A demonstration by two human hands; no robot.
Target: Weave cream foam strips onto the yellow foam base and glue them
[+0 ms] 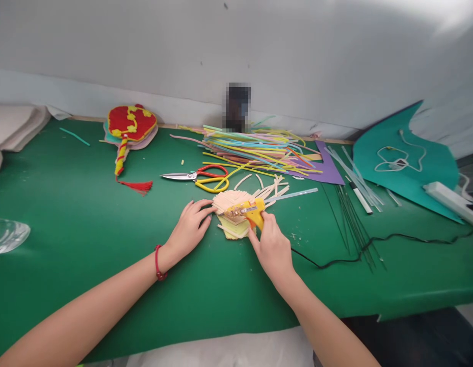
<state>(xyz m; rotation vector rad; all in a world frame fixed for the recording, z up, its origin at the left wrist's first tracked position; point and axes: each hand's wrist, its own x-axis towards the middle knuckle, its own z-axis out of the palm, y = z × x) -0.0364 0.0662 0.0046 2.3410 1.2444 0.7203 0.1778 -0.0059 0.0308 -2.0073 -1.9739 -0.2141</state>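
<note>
My right hand (pixel 273 247) is wrapped round the handle of a yellow hot glue gun (pixel 255 210), with a clear glue stick (pixel 297 194) sticking out of its back. The gun's nozzle points left, over a small craft piece (pixel 229 199) covered in pale peach strips, with a yellow lower part. My left hand (pixel 191 224) rests palm down with fingers stretched out, its fingertips touching the left edge of the piece. Loose peach pipe cleaners (pixel 277 189) lie just behind the gun. The gun hides part of the piece.
Scissors (pixel 206 177) with red and yellow handles lie behind the piece. Beyond is a heap of coloured pipe cleaners (pixel 252 150). A red and yellow fan (pixel 132 125) lies back left. Green wires (pixel 353 224), a marker (pixel 361 198) and a black cord (pixel 336 262) are on the right.
</note>
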